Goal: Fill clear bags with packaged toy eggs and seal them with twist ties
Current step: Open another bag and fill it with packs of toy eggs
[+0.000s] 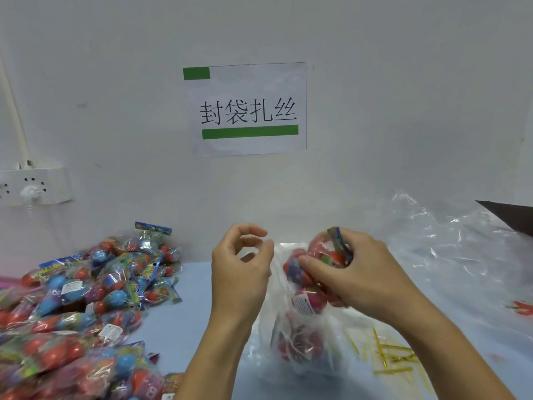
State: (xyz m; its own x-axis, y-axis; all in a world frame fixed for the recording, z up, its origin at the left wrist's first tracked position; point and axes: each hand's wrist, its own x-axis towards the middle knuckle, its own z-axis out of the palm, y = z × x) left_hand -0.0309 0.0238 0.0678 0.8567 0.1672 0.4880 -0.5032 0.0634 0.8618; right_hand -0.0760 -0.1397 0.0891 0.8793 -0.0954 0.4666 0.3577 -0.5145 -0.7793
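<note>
Head view, the only one: the clear bag (300, 321) stands upright on the pale blue desk (184, 327), part-filled, several egg packs showing red and pink through the film. Taking the bag as landmark: the right hand (360, 281) is at its mouth, fingers curled round a packaged toy egg set (331, 249) with a striped header card, held above the packs already inside, apparently so it can be pushed down into the opening. The left hand (242, 264) is at the bag's left upper edge, thumb and forefinger bent toward each other; it looks to be pinching the film to keep the mouth spread, but the plastic is too transparent and blurred there to confirm contact, so its grasp cannot be told. Well left of the bag lies the loose heap of egg packs (86, 307), red, blue and purple, within easy reach for refilling. Just right of the bag's base, a scatter of gold twist ties (389, 353) lies flat on the desk, presumably staged on the tying-hand side for sealing. Behind and right of the bag, a crumpled pile of spare clear bags (444, 238) rests against the wall. Above the bag, a paper sign (248, 109) is on the wall; far left, a wall socket (34, 184). Judgement: filling step, sealing not yet begun.
</note>
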